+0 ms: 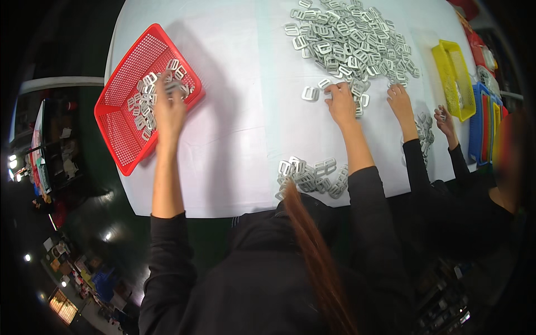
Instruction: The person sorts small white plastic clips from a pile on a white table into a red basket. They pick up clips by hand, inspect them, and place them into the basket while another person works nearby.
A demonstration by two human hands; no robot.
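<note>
Sorting grey metal buckles (349, 39) heaped on white table (240, 139) | left hand (169, 109) over red basket (120, 120), grip hidden, cannot tell | right hand (341, 103) flat, fingers spread at heap edge | judged light, rigid, slippery; pinch by frame bar.

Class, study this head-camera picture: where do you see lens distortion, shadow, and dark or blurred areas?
Head view: the white table edge bows near the rim, typical fisheye bending; the left hand over the red basket casts a soft grey shadow up the tabletop; the right hand at the metal buckle pile looks sharp; the floor around the table is dark, and the far right edge is blurred.
</note>
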